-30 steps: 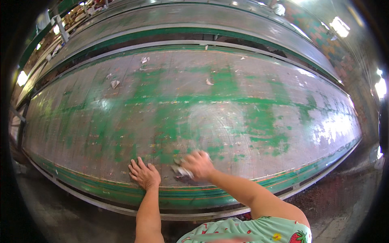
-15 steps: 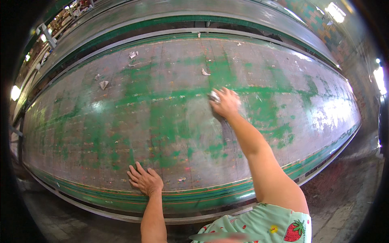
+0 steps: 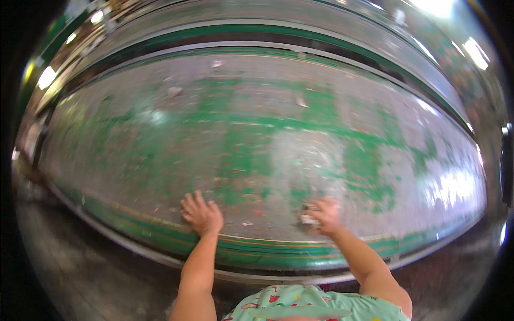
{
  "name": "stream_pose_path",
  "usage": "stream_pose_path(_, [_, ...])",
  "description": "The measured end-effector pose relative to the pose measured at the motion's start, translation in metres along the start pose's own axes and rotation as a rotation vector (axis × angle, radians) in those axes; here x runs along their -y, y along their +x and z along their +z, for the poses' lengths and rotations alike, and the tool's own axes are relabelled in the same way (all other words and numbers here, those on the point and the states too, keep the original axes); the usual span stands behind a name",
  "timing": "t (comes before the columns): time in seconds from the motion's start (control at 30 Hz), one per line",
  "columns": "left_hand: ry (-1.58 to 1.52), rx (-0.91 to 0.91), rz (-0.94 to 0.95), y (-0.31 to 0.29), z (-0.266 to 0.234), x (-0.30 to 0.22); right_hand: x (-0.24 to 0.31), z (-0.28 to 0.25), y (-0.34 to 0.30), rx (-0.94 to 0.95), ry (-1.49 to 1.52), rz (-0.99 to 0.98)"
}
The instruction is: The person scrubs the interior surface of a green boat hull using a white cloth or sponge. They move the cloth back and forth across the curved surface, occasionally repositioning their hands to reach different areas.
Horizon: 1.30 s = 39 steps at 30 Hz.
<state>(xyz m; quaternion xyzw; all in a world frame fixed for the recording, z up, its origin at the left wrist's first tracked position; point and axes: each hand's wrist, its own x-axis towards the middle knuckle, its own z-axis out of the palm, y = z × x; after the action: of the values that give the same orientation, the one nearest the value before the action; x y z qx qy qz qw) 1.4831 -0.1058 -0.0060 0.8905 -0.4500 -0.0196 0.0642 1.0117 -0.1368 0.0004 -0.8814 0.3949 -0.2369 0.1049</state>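
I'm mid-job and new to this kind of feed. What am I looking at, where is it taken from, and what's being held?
There is no machine arm here: these are a person's two bare hands. The view comes from a wide camera worn on the head, looking down, so straight edges bend. Below is a long table with green patches and a few pale scraps. The left hand rests near the close edge, fingers spread, holding nothing. The right hand holds a whitish wad against the table; blur hides whether it is cloth or paper.
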Motion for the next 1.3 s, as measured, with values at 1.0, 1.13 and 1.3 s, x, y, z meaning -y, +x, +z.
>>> stream_pose_path(1.0, [0.110,0.031,0.035,0.007,0.018,0.006,-0.103,0.014,0.161,-0.107,-0.414,0.489])
stream_pose_path(1.13, [0.080,-0.051,0.088,0.007,0.024,0.011,-0.068,0.077,0.251,-0.178,-0.384,0.440])
stream_pose_path(1.3, [0.092,-0.048,0.076,0.011,0.027,0.014,0.053,0.094,0.163,-0.001,-0.177,0.146])
